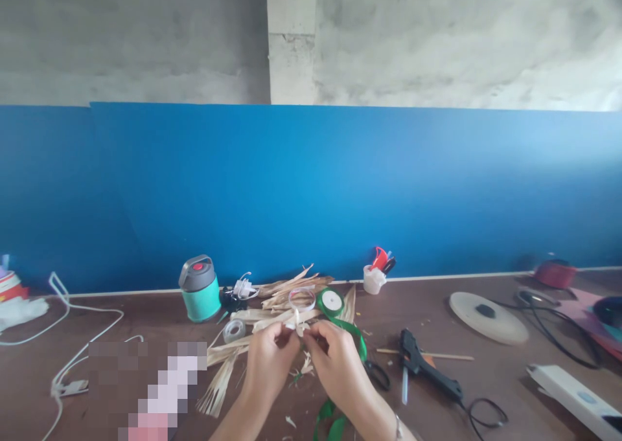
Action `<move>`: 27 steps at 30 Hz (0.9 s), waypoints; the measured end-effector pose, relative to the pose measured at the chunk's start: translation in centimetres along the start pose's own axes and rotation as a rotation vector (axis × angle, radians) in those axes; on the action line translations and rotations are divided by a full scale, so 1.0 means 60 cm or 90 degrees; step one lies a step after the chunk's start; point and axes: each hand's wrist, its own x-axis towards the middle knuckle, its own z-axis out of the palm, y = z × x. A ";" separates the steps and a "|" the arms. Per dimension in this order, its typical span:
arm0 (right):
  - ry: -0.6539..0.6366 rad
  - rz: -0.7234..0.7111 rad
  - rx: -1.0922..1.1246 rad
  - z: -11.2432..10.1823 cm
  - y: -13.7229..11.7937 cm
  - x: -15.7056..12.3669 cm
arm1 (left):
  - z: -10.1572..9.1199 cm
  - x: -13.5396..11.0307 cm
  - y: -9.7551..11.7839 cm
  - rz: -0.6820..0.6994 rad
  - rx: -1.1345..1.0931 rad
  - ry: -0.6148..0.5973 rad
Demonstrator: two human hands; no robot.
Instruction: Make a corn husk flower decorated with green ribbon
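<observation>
My left hand (266, 362) and my right hand (337, 363) meet over the brown table (486, 395), fingers pinched together on a small pale piece of dried leaf strip (299, 323). Below and behind them lie more dried leaf strips (282, 292), some frayed at the near end (218, 389). A green ribbon roll (331, 302) sits just beyond my right hand, and its green ribbon (358, 340) trails under my right wrist toward the table's near edge. A clear tape roll (234, 330) lies left of my left hand.
A teal container with a grey lid (200, 289) stands at back left beside white cables (72, 324). A black glue gun (427, 370), scissors (377, 372), a thin stick (451, 356), a white cup with tools (374, 276), a white round lid (487, 316) and a white box (578, 399) lie to the right.
</observation>
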 end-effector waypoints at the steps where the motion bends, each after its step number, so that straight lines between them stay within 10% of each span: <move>1: 0.001 -0.001 0.012 0.000 -0.001 0.000 | -0.003 0.001 0.003 -0.004 -0.016 -0.009; 27: 0.031 -0.037 -0.149 0.018 0.001 -0.019 | 0.010 -0.004 0.004 -0.021 -0.060 0.015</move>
